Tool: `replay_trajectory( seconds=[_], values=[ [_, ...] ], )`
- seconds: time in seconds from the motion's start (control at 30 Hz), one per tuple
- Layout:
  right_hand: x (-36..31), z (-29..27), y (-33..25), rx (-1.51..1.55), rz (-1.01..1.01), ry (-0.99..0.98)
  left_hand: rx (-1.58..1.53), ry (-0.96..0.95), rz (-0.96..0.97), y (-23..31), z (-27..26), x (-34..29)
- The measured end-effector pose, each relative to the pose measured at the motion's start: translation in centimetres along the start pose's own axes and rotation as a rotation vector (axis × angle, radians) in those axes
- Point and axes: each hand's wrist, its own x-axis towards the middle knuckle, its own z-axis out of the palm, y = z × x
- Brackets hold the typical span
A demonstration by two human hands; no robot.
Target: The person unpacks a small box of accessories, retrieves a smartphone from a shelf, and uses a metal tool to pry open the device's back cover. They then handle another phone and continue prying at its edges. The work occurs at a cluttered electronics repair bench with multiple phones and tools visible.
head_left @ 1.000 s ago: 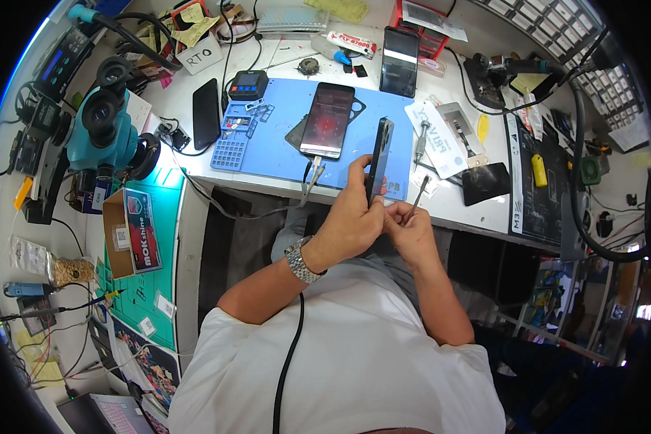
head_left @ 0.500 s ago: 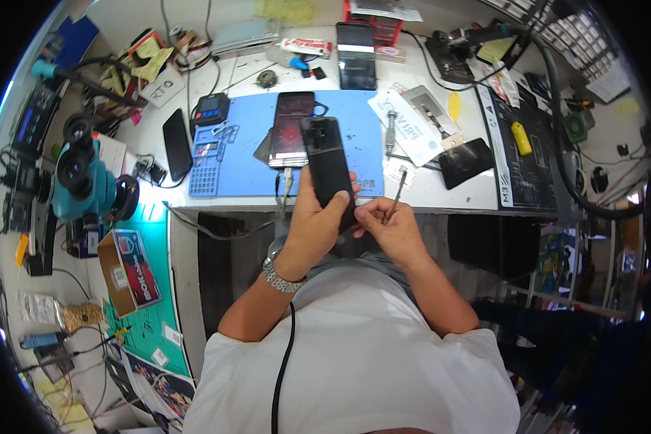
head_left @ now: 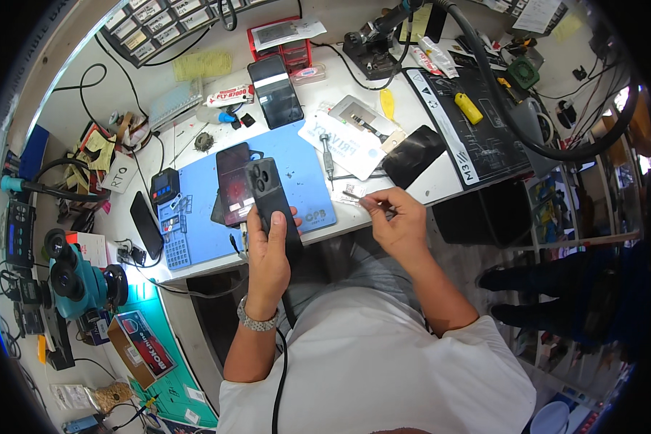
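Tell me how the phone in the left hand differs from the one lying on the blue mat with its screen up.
The held phone is gripped in the left hand; the mat phone lies over the blue mat.
The held phone shows its back with camera lenses; the mat phone shows a reddish lit screen.
Both are dark and oblong.

An electronics workshop is showing here: a teal microscope (head_left: pixel 85 289) is standing at left, phones (head_left: pixel 147 225) are resting on the counter (head_left: pixel 441 184), small drawers (head_left: pixel 165 27) are lining the wall.
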Motion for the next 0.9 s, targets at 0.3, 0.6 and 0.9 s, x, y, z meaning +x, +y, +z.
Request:
replay_trajectory(
  seconds=[0.3, 0.6, 0.9],
  values=[
    [5.2, -8.2, 5.5, -0.073, 0.085, 0.508, 1.081, 0.017, 0.339, 1.1, 2.5, 2.7],
    [3.3, -12.0, 7.6, -0.167, 0.068, 0.172, 1.341, 0.102, 0.293, -1.5, 4.0, 4.6],
    [3.5, -10.9, 6.0, -0.335, 0.004, -0.072, 1.310, 0.115, 0.315, -1.6, 3.9, 5.4]
  ],
)
